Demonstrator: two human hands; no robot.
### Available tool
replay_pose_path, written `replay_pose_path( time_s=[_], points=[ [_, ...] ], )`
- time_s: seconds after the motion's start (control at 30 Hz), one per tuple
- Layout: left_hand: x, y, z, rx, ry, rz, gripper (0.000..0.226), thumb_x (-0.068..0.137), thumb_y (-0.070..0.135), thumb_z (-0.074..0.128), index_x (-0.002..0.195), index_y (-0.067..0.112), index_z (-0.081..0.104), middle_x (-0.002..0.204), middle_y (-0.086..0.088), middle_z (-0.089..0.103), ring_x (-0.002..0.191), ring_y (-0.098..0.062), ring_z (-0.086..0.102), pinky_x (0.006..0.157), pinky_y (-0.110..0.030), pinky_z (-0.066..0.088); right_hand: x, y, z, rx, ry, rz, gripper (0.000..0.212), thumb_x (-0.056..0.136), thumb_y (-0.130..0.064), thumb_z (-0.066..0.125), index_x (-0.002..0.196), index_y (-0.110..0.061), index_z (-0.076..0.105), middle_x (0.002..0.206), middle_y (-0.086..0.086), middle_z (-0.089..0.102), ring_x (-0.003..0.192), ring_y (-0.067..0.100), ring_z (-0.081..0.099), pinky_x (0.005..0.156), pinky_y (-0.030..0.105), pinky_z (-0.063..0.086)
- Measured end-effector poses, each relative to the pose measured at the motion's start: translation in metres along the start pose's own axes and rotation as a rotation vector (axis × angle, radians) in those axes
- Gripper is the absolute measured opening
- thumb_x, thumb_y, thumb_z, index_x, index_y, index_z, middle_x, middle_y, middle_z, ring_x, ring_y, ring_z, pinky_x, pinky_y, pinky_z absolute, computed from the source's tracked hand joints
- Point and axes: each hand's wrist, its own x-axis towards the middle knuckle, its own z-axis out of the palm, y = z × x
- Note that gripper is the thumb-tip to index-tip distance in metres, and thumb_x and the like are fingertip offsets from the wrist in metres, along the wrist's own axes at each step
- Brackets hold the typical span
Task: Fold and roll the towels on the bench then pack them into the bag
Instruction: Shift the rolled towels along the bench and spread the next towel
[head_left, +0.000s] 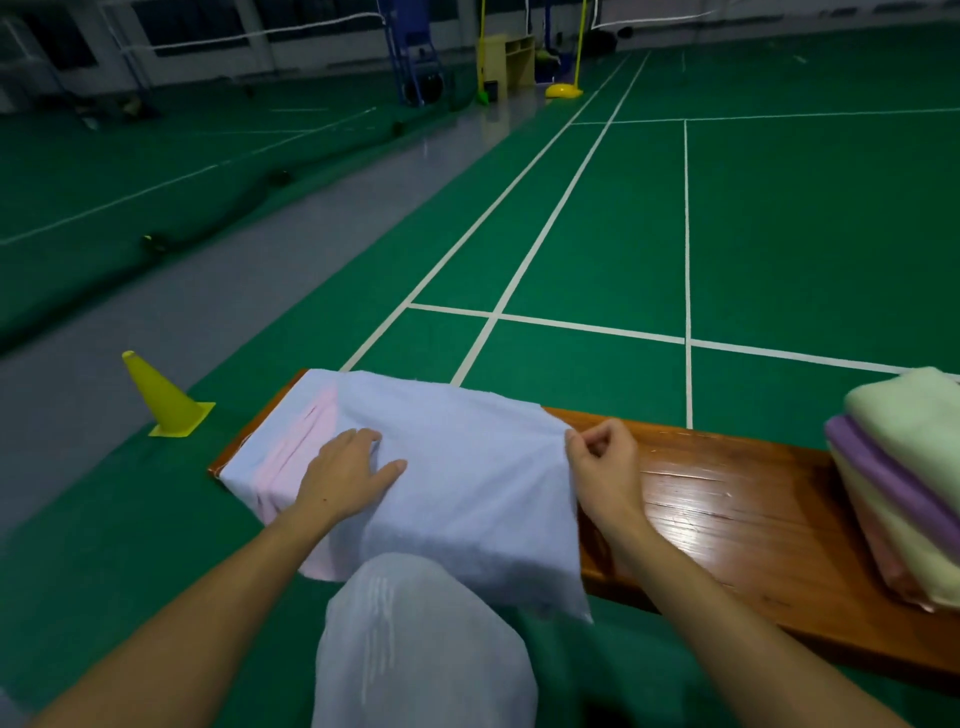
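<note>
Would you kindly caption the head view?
Left hand flattens a blue towel on the bench; right hand pinches its edge.

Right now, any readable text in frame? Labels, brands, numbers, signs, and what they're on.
None readable.
Towel spread on the bench: no label or print visible.
Stack of folded towels: no tags visible.
Yellow cone: plain, no marking.
Yellow cabinet at the far end of the hall: too small and blurred to tell.
Court floor: white lines only, no numbers.

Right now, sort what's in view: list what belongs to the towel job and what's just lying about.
Job:
light blue towel
pink towel
stack of folded towels
bench
left hand
right hand

Lying about:
yellow cone
yellow post base
</note>
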Motion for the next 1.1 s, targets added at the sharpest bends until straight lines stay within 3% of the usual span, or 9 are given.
replay_pose_path(
  time_s=[0.1,0.23,0.3,0.5,0.63,0.77,0.87,0.97,1.1],
  points=[
    [0.003,0.014,-0.006,0.159,-0.072,0.131,0.07,0.097,0.074,0.05,0.154,0.033,0.049,0.165,-0.003,0.042,0.15,-0.031,0.04,0.121,-0.051,0.035,0.004,0.004,-0.032,-0.029,0.039,-0.064,0.018,0.092,-0.005,0.068,0.081,-0.002,0.054,0.07,0.008,0.056,0.057,0.005,0.044,0.053,0.016,0.038],
    [0.009,0.052,-0.015,0.303,-0.328,0.33,0.091,0.085,0.09,0.024,0.161,0.043,0.034,0.175,0.002,0.021,0.162,-0.031,0.016,0.128,-0.057,0.021,0.008,0.009,-0.077,-0.11,0.065,-0.065,0.018,0.087,-0.004,0.069,0.077,-0.005,0.054,0.069,0.012,0.058,0.06,0.015,0.046,0.057,0.032,0.039],
    [0.012,0.078,-0.012,0.325,-0.392,0.385,0.087,0.089,0.088,0.03,0.164,0.042,0.029,0.176,0.003,0.017,0.162,-0.031,0.012,0.129,-0.056,0.019,0.008,0.008,-0.102,-0.159,0.095,-0.083,0.02,0.085,-0.003,0.07,0.074,-0.006,0.053,0.069,0.012,0.058,0.062,0.017,0.046,0.059,0.036,0.038],
    [-0.001,0.158,0.022,0.283,-0.435,0.552,0.076,0.098,0.079,0.04,0.164,0.044,0.026,0.177,0.002,0.013,0.162,-0.035,0.014,0.129,-0.057,0.017,0.001,0.01,-0.174,-0.274,0.142,-0.143,0.03,0.081,-0.005,0.069,0.066,-0.004,0.043,0.061,0.018,0.049,0.059,0.018,0.04,0.057,0.04,0.035],
    [-0.022,0.191,0.046,0.245,-0.333,0.627,0.071,0.1,0.077,0.037,0.163,0.044,0.03,0.176,0.005,0.016,0.161,-0.031,0.018,0.128,-0.053,0.023,0.011,0.031,-0.201,-0.359,0.089,0.009,0.04,0.084,-0.008,0.068,0.059,-0.016,0.037,0.052,0.002,0.04,0.055,0.018,0.038,0.057,0.037,0.035],
    [-0.025,0.198,0.059,0.153,-0.145,0.63,0.057,0.104,0.067,0.043,0.154,0.04,0.049,0.168,0.01,0.038,0.153,-0.022,0.038,0.12,-0.04,0.035,0.024,0.049,-0.207,-0.301,0.059,0.152,0.029,0.089,-0.016,0.071,0.07,-0.011,0.05,0.062,0.002,0.054,0.06,0.019,0.047,0.062,0.036,0.041],
    [-0.015,0.202,0.061,-0.029,-0.065,0.573,0.042,0.103,0.054,0.058,0.135,0.03,0.069,0.143,0.008,0.066,0.129,-0.017,0.06,0.107,-0.035,0.047,0.031,0.057,-0.212,-0.341,0.032,0.117,0.014,0.092,-0.015,0.075,0.102,-0.016,0.066,0.085,0.005,0.066,0.073,0.023,0.06,0.068,0.037,0.051],
    [0.0,0.196,0.065,-0.137,-0.027,0.375,0.032,0.094,0.045,0.068,0.121,0.028,0.074,0.137,0.0,0.067,0.127,-0.022,0.059,0.109,-0.04,0.047,0.033,0.057,-0.216,-0.311,-0.031,0.125,0.028,0.096,-0.015,0.072,0.123,-0.022,0.067,0.104,0.0,0.065,0.087,0.018,0.064,0.081,0.036,0.058],
    [0.018,0.195,0.061,-0.422,-0.03,0.131,0.035,0.089,0.025,0.081,0.122,0.019,0.069,0.132,-0.008,0.062,0.12,-0.031,0.06,0.097,-0.039,0.049,0.039,0.058,-0.214,-0.274,-0.084,0.14,0.025,0.097,-0.018,0.072,0.121,-0.026,0.073,0.121,-0.005,0.064,0.111,0.017,0.064,0.092,0.033,0.054]
  ],
)
